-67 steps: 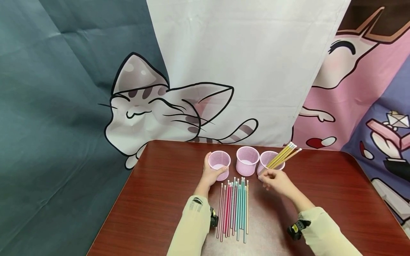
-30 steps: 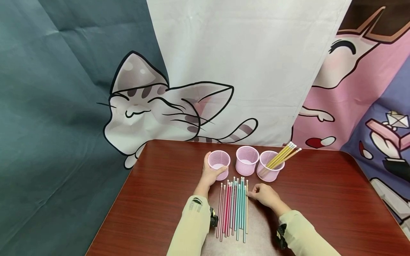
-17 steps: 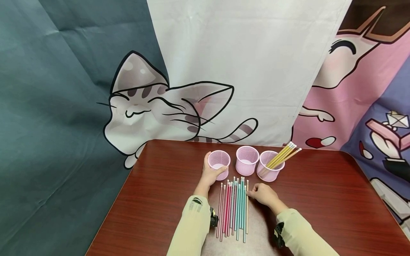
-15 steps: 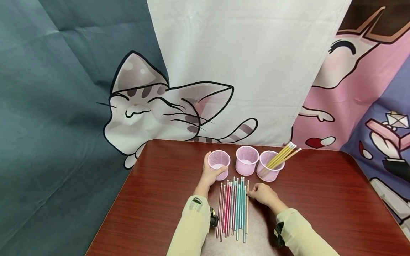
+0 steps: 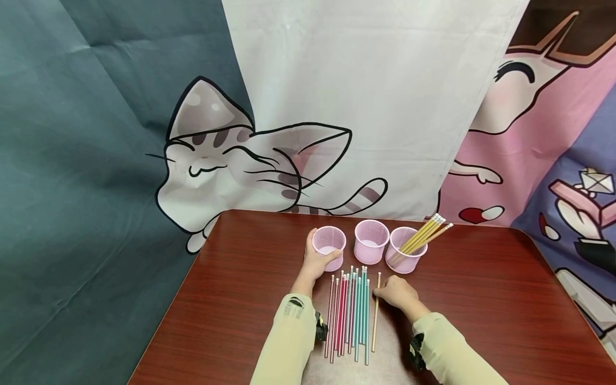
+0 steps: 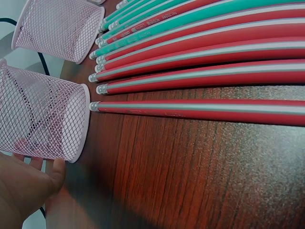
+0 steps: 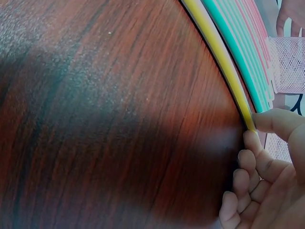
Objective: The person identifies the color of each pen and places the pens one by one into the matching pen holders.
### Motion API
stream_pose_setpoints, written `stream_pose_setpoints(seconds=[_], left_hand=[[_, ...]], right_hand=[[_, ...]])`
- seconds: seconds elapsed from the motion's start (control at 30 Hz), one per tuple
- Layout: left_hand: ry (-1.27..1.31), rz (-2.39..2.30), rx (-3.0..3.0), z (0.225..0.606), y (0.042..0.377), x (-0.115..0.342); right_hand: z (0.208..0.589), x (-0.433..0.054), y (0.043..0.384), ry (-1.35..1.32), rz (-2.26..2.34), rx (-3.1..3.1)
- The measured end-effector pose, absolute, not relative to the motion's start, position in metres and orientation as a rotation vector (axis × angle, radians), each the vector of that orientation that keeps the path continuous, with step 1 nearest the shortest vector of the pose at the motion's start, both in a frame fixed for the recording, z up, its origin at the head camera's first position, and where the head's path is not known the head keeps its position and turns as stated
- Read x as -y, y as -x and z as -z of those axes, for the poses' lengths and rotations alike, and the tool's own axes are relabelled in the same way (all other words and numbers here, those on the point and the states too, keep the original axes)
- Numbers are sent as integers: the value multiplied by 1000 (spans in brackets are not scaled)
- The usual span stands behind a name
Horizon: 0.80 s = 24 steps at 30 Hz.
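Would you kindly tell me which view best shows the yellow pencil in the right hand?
The head view: the yellow pencil shows almost whole. The right wrist view shows the right hand pinching it up close, but cuts it off; the left wrist view shows none of it.

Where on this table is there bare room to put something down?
Bare tabletop lies left of the left arm and right of the right arm. The middle is crowded: pencils lie between the arms, pink cups just beyond.

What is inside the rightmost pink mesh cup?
Yellow pencils lean inside the cup, eraser ends up. Their lower parts show faintly through its mesh; overlap hides the exact count.
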<state>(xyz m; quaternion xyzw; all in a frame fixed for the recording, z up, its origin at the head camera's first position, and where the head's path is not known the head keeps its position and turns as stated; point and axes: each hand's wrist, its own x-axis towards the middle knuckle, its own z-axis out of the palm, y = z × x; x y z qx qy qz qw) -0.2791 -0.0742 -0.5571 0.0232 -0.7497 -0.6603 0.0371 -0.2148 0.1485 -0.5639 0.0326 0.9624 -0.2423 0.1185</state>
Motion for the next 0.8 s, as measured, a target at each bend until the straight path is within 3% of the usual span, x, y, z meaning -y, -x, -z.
stream_pose_setpoints(seconds=[0.47,0.8], left_hand=[[-68,2000,2309,557,279,73],[-76,2000,2309,557,279,73]], right_hand=[[564,-150,212,-172,780,-2819],[561,-155,209,-165,1114,-2733]])
